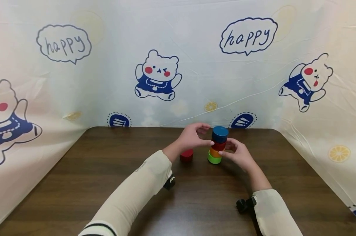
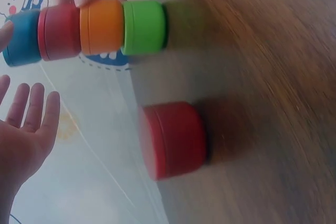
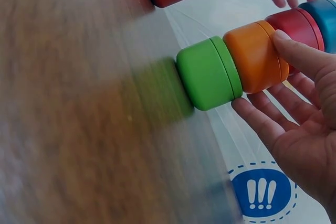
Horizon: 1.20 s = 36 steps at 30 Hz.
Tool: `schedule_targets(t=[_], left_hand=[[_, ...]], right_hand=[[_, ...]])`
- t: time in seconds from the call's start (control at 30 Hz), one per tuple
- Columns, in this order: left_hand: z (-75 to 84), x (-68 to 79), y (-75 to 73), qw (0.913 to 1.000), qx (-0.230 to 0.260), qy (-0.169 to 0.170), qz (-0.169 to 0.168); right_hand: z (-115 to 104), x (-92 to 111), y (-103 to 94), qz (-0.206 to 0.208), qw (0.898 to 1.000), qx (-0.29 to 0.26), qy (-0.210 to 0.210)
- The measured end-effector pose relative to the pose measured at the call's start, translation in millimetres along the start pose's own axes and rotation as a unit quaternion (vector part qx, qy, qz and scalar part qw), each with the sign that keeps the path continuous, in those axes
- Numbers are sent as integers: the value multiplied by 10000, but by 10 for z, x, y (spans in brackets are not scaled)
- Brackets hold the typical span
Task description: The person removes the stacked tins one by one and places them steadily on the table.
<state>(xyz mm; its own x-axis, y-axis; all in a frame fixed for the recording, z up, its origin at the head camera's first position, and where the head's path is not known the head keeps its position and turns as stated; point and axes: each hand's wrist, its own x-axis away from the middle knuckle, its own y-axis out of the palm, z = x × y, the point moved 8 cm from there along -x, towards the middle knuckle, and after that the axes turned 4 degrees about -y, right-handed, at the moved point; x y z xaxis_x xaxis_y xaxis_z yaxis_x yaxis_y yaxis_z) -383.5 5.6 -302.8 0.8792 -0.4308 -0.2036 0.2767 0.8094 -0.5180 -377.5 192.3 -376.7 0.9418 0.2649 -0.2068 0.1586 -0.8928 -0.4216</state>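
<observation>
A stack of small round lidded jars stands on the table: a green jar at the bottom, then an orange jar, a red jar and a blue jar on top. My right hand grips the stack from the right, thumb against the orange jar and fingers round the far side. To the left of the stack is my left hand, its thumb close by the upper jars and its fingers spread apart. In the left wrist view those fingers hold nothing.
Another red jar stands alone on the dark wooden table, left of the stack and partly behind the left wrist. Behind the table's far edge hangs a pale printed curtain. A small black device sits at the right wrist.
</observation>
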Motion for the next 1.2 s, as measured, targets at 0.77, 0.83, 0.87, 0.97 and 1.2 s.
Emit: schedule_targets(t=[0.77, 0.83, 0.87, 0.97, 1.2], left_hand=[[112, -166, 210, 9982, 350, -64, 492], [106, -167, 218, 9978, 417, -51, 520], [103, -168, 222, 9976, 449, -39, 531], [100, -176, 228, 9972, 492, 6, 556], [88, -183, 221, 9966, 588, -62, 573]], right_hand=[[7, 4, -5, -58, 10000, -15, -13], [10, 10, -3, -67, 10000, -24, 8], [10, 13, -3, -67, 10000, -23, 12], [1, 15, -2, -63, 10000, -38, -25], [-4, 8, -1, -52, 10000, -14, -65]])
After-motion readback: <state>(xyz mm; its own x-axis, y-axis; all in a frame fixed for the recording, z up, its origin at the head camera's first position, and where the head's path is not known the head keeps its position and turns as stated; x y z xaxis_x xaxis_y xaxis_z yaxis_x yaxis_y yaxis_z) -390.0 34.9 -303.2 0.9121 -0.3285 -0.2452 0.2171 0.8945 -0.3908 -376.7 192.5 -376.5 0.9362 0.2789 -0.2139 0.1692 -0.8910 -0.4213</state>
